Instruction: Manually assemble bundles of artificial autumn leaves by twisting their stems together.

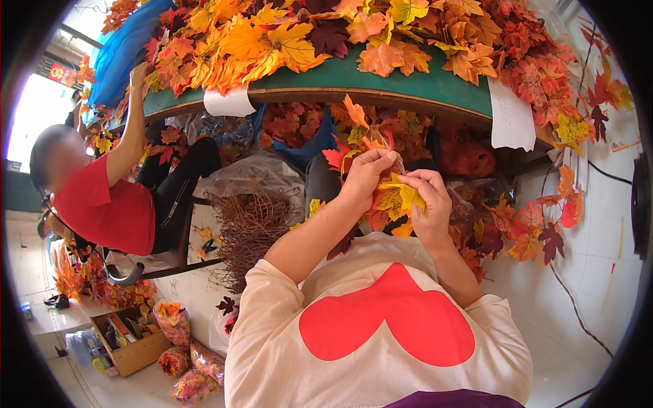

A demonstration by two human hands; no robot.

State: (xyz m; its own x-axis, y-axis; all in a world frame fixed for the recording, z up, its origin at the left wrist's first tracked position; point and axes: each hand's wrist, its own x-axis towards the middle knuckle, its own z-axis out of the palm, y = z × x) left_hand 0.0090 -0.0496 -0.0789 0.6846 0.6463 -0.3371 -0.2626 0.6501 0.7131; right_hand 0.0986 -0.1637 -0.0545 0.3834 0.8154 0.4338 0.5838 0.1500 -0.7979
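Observation:
In front of my chest, my left hand [368, 175] is closed in a pinch at the stem part of an artificial maple-leaf garland, with red and orange leaves showing above it. My right hand [430, 201] has thumb and fingers closed on a yellow maple leaf [393, 197] just beside it. Both hands are close together, below the edge of the green table [299, 85]. The stem itself is mostly hidden by my fingers.
Loose orange and yellow leaves [252, 44] are heaped on the table; paper sheets [511, 114] hang from its edge. A tangle of brown wire stems [248, 231] lies at my left. Further left sits a person in a red shirt [109, 207]. A cardboard box [132, 347] and bagged leaves [172, 323] rest on the floor.

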